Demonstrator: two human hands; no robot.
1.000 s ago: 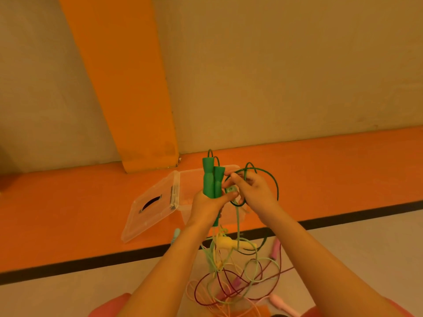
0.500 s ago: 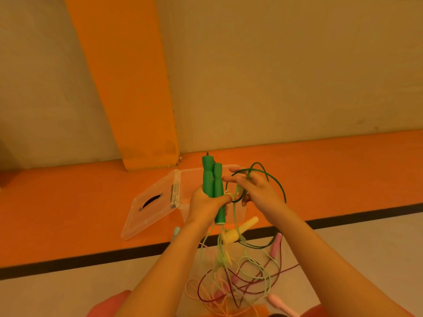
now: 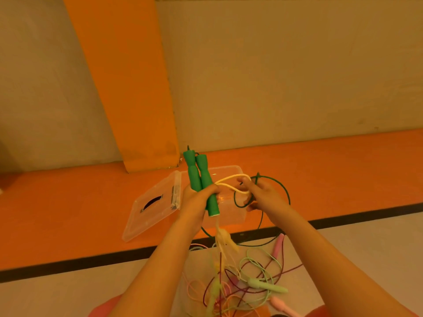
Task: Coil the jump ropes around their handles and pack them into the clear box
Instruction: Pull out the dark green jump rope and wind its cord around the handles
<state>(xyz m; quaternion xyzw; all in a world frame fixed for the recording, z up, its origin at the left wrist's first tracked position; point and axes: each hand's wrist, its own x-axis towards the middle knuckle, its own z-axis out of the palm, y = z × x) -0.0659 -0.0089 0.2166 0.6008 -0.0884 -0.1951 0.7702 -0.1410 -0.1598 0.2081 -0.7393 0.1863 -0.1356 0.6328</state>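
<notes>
My left hand [image 3: 198, 202] grips two green jump-rope handles [image 3: 201, 181] side by side, tops pointing up. The dark green cord [image 3: 285, 195] loops out to the right and down toward the floor. My right hand [image 3: 261, 195] pinches that cord together with a pale yellow cord loop [image 3: 231, 181] that stretches between both hands. A blurred yellow handle [image 3: 225, 240] dangles below the green handles. The clear box [image 3: 231, 173] sits open on the orange floor behind my hands, its lid [image 3: 151, 207] hinged out to the left.
A tangle of several ropes [image 3: 247, 284] lies on the pale floor below my hands, with a light green handle [image 3: 267, 285] and pink handles [image 3: 277, 246]. A black stripe [image 3: 68, 263] divides orange floor from pale floor. An orange pillar [image 3: 128, 88] stands against the beige wall.
A yellow cord loop has been drawn up between my hands, and its handle has swung lower. The green handles tilted slightly left; my right hand shifted right with the green cord.
</notes>
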